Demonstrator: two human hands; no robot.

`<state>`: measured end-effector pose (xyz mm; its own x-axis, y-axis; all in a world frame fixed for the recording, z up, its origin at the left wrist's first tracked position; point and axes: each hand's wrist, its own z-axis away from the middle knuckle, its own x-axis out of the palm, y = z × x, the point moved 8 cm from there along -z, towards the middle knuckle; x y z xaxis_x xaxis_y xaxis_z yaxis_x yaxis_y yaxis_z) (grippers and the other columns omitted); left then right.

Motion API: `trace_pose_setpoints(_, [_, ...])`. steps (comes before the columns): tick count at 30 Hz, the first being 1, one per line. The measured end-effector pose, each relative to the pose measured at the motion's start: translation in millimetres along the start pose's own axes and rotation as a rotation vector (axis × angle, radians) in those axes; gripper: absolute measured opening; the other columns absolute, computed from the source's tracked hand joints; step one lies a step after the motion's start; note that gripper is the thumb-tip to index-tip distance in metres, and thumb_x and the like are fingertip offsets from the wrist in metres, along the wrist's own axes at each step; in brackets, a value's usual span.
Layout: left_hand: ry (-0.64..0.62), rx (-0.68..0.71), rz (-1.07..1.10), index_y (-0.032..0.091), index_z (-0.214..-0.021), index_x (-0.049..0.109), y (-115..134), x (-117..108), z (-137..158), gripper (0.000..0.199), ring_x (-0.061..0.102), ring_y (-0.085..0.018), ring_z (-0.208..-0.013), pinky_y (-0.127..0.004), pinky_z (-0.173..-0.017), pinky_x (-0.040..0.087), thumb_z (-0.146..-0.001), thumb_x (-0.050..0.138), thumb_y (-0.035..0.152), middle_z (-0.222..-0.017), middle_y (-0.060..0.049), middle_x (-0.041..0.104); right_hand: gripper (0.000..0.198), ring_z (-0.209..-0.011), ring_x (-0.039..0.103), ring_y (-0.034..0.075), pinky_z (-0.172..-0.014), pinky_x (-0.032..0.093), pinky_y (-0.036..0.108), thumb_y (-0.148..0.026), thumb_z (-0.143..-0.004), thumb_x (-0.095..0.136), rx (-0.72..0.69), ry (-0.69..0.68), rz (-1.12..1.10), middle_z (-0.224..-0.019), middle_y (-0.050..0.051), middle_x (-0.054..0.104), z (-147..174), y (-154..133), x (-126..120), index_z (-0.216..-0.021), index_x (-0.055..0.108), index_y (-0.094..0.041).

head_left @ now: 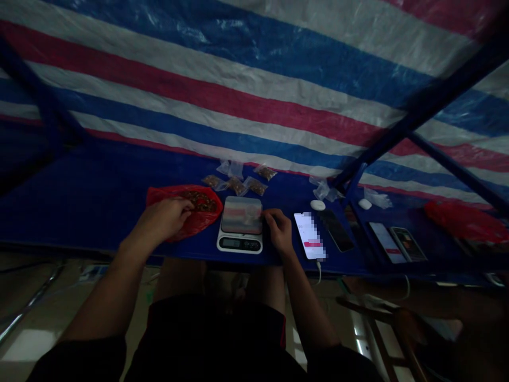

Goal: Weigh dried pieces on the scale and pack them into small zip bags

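Note:
My left hand reaches over an open red plastic bag, its fingertips pinched together at the small brown pieces inside. What those fingertips hold is too dark to make out. In front of me on the blue surface stands a white digital scale with a shiny square platform. A small clear plastic bag lies on the platform's right side. At that side my right hand is closed, thumb and finger bent onto the edge of the clear bag.
Several small clear packets of brown pieces lie behind the scale. To the right are a lit phone with a cable, a dark phone and a white earphone case. A blue metal frame and a striped tarp rise behind.

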<state>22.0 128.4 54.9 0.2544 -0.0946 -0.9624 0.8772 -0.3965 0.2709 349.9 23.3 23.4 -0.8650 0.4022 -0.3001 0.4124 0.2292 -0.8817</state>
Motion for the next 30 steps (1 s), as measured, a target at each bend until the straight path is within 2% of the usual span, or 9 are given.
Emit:
trace_pose_setpoints(4, [-0.004, 0.125, 0.091, 0.028, -0.093, 0.083, 18, -8, -10, 0.030, 0.076, -0.032, -0.108, -0.041, -0.102, 0.056, -0.088, 0.054, 0.030, -0.111, -0.008, 0.084, 0.028, -0.091, 0.069, 0.025, -0.089, 0.053, 0.041, -0.045, -0.098, 0.062, 0.014, -0.008, -0.014, -0.093, 0.007, 0.077, 1, 1, 0, -0.089, 0.076, -0.022])
trace_pose_setpoints(6, [-0.049, 0.147, 0.119, 0.027, -0.099, 0.084, 20, -9, -9, 0.034, 0.076, -0.031, -0.111, -0.040, -0.103, 0.056, -0.084, 0.053, 0.024, -0.117, -0.008, 0.083, 0.029, -0.091, 0.070, 0.025, -0.088, 0.053, 0.041, -0.046, -0.099, 0.062, 0.022, -0.019, -0.021, -0.093, 0.007, 0.077, 1, 2, 0, -0.089, 0.077, -0.022])
trace_pose_setpoints(10, [-0.081, 0.020, 0.084, 0.030, -0.113, 0.082, 5, -15, 9, 0.043, 0.078, -0.032, -0.106, -0.039, -0.096, 0.058, -0.078, 0.059, 0.023, -0.118, -0.006, 0.083, 0.030, -0.091, 0.070, 0.025, -0.085, 0.053, 0.040, -0.047, -0.099, 0.063, 0.042, -0.029, -0.042, -0.092, 0.007, 0.076, 2, 4, 0, -0.089, 0.077, -0.022])
trace_pose_setpoints(14, [-0.072, -0.042, 0.035, 0.033, -0.106, 0.081, 0, -25, 37, 0.032, 0.079, -0.032, -0.098, -0.039, -0.089, 0.058, -0.083, 0.060, 0.026, -0.107, -0.005, 0.084, 0.032, -0.091, 0.070, 0.025, -0.084, 0.052, 0.039, -0.049, -0.099, 0.063, 0.066, -0.045, -0.040, -0.093, 0.007, 0.076, 3, 7, 2, -0.089, 0.077, -0.023])
trace_pose_setpoints(20, [-0.184, -0.127, -0.115, 0.031, -0.110, 0.079, 4, -13, 63, 0.032, 0.079, -0.034, -0.086, -0.042, -0.078, 0.057, -0.094, 0.052, 0.027, -0.096, -0.010, 0.083, 0.033, -0.092, 0.070, 0.026, -0.085, 0.052, 0.040, -0.050, -0.098, 0.063, 0.075, -0.057, -0.056, -0.093, 0.008, 0.076, 3, 7, 3, -0.088, 0.078, -0.022])
trace_pose_setpoints(22, [-0.136, -0.125, -0.078, 0.029, -0.107, 0.080, 7, -12, 58, 0.024, 0.079, -0.033, -0.088, -0.041, -0.081, 0.057, -0.094, 0.060, 0.028, -0.100, -0.011, 0.083, 0.033, -0.091, 0.070, 0.026, -0.085, 0.052, 0.040, -0.050, -0.098, 0.063, 0.078, -0.062, -0.067, -0.093, 0.008, 0.076, 3, 7, 4, -0.088, 0.078, -0.022])
trace_pose_setpoints(25, [-0.097, 0.034, 0.005, 0.027, -0.111, 0.080, 26, -11, 38, 0.026, 0.076, -0.032, -0.111, -0.037, -0.095, 0.057, -0.088, 0.070, 0.022, -0.128, -0.012, 0.077, 0.033, -0.091, 0.070, 0.025, -0.086, 0.052, 0.040, -0.050, -0.098, 0.064, 0.065, -0.077, -0.069, -0.092, 0.007, 0.077, 4, 6, 6, -0.087, 0.077, -0.022])
trace_pose_setpoints(27, [-0.148, 0.123, -0.017, 0.024, -0.121, 0.078, 39, -5, 22, 0.035, 0.071, -0.031, -0.123, -0.035, -0.104, 0.054, -0.087, 0.071, 0.018, -0.140, -0.012, 0.071, 0.034, -0.091, 0.070, 0.025, -0.087, 0.052, 0.040, -0.051, -0.099, 0.063, 0.051, -0.082, -0.072, -0.091, 0.007, 0.077, 4, 6, 7, -0.087, 0.077, -0.022])
trace_pose_setpoints(30, [-0.248, 0.167, -0.057, 0.020, -0.131, 0.074, 52, 5, 5, 0.042, 0.069, -0.028, -0.124, -0.032, -0.106, 0.052, -0.090, 0.068, 0.019, -0.141, -0.013, 0.069, 0.034, -0.091, 0.070, 0.025, -0.087, 0.051, 0.040, -0.051, -0.099, 0.063, 0.039, -0.062, -0.082, -0.091, 0.007, 0.076, 4, 5, 5, -0.087, 0.077, -0.022])
